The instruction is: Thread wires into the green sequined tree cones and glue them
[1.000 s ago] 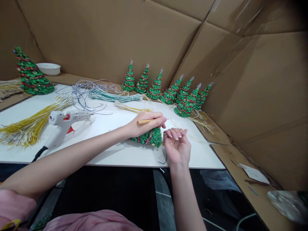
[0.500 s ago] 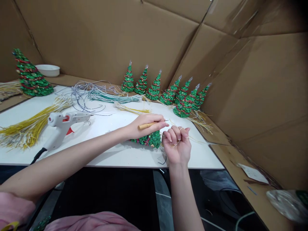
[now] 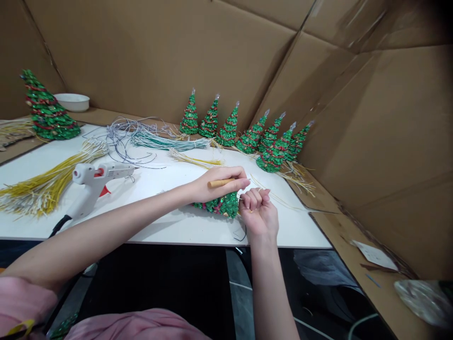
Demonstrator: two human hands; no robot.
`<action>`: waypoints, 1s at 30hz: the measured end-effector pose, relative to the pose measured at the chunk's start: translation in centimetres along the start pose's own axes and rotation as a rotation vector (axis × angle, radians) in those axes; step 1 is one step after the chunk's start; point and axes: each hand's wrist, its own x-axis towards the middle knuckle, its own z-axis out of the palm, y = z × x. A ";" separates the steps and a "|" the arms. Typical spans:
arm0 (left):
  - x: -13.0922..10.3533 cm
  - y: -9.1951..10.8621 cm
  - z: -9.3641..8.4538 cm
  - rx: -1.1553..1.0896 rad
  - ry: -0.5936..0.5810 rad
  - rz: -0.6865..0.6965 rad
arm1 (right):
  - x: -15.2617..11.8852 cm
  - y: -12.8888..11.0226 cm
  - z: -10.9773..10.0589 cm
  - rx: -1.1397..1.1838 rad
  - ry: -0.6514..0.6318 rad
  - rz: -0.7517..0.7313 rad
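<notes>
At far left, a large garlanded tree [image 3: 51, 113], upright and overlapping the edge of a white bowl [image 3: 77, 103]; cannot tell what is in it. Nearer, on the white counter [image 3: 152, 231], a thick yellow wire bundle [image 3: 46, 184], just beside it a white glue gun [image 3: 88, 189] with nozzle to the right. Behind, a dark wire tangle [image 3: 122, 137], running up to a green-and-white wire bundle [image 3: 166, 140]; in front of that, a smaller yellow bundle [image 3: 196, 161]. Left forearm [image 3: 123, 226] slanting across the counter's near part, in the way of what lies beneath. At centre, a glittery tree [image 3: 219, 207] on its side on the counter, partly covered by the left hand [image 3: 222, 174], narrow grip holding a wooden-handled tool [image 3: 217, 183], thin tip rightward. Along the back, seven small trees [image 3: 229, 130], upright. Beside the lying tree's base, the right hand [image 3: 260, 212], palm up, grip curled tightly around fine pale wire [image 3: 241, 198], mostly hidden. At far right, on cardboard, white paper [image 3: 374, 255] and a clear plastic bag [image 3: 419, 300]; cannot tell its contents.
</notes>
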 end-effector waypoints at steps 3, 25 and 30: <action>0.0 -0.1 0.0 -0.011 -0.008 0.006 | 0.2 0.2 -0.4 0.009 0.071 0.002; 0.0 0.3 0.1 0.024 0.012 -0.004 | 0.5 1.0 -1.4 -0.139 0.135 -0.074; 0.0 0.3 0.1 0.022 0.006 -0.022 | 0.6 1.0 -1.6 -0.169 0.118 -0.082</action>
